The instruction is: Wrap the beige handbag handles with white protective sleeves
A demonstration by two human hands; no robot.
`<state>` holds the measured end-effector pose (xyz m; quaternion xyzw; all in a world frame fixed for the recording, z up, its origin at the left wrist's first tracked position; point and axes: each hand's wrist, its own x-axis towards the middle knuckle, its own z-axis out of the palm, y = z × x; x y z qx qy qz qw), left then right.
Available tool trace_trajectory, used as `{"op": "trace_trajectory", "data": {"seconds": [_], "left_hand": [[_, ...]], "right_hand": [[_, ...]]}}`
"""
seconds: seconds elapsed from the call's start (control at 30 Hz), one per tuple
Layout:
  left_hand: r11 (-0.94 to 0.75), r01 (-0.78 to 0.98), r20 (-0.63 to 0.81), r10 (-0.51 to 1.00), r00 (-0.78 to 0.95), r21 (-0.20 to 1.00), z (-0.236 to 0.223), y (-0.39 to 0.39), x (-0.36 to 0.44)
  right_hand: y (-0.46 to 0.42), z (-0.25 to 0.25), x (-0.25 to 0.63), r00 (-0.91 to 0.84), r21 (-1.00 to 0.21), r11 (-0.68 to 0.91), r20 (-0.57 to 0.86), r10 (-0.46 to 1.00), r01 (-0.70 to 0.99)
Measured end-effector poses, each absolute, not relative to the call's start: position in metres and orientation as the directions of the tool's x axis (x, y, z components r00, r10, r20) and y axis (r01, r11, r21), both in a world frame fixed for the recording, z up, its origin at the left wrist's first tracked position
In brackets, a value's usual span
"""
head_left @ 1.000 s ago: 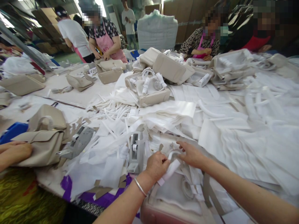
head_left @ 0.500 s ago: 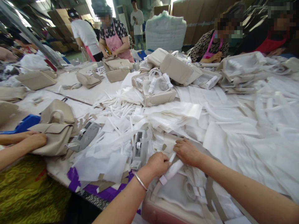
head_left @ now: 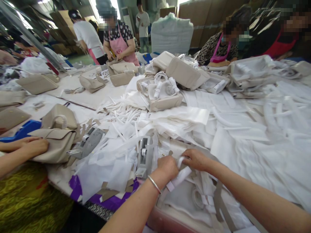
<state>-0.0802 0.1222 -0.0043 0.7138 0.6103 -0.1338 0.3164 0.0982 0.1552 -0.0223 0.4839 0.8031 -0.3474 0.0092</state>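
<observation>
My left hand (head_left: 168,166), with a silver bangle on its wrist, is closed at one side of a white strip (head_left: 180,161) bent into a small loop. My right hand (head_left: 197,160) pinches the other side of that strip. Just below them is a handbag strap wrapped in white padding (head_left: 179,178). The handbag (head_left: 181,198) lies in front of me under white wrapping, its front part reddish. A wrapped ring-shaped part (head_left: 198,198) rests on it. My left fingertips are partly hidden.
Left of my hands stands a grey tape dispenser (head_left: 143,158); another tape dispenser (head_left: 88,140) is beyond. White foam sheets (head_left: 255,165) cover the right side. Beige bags (head_left: 165,102) are piled ahead. A co-worker's hands (head_left: 36,147) rest on a beige bag (head_left: 57,144) at left.
My left hand has moved slightly up and right and turned its back upward. My right hand has shifted slightly, and the white strip between them now bends into a loop.
</observation>
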Motion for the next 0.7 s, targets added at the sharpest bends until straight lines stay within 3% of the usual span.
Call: {"op": "trace_trajectory", "data": {"seconds": [0.23, 0.4, 0.7], "left_hand": [[0.067, 0.965, -0.654, 0.747, 0.12, 0.254, -0.023, 0.129, -0.075], [-0.035, 0.921, -0.446, 0.867, 0.221, 0.389, -0.031, 0.118, -0.079], [-0.046, 0.928, -0.486, 0.842, 0.235, 0.369, -0.033, 0.108, -0.077]], "right_hand": [[0.154, -0.022, 0.099, -0.52, -0.566, 0.277, -0.327, 0.789, 0.777], [0.154, -0.027, 0.102, -0.534, -0.563, 0.299, -0.314, 0.785, 0.77], [0.153, -0.012, 0.106, -0.732, -0.357, 0.652, -0.161, 0.662, 0.669]]}}
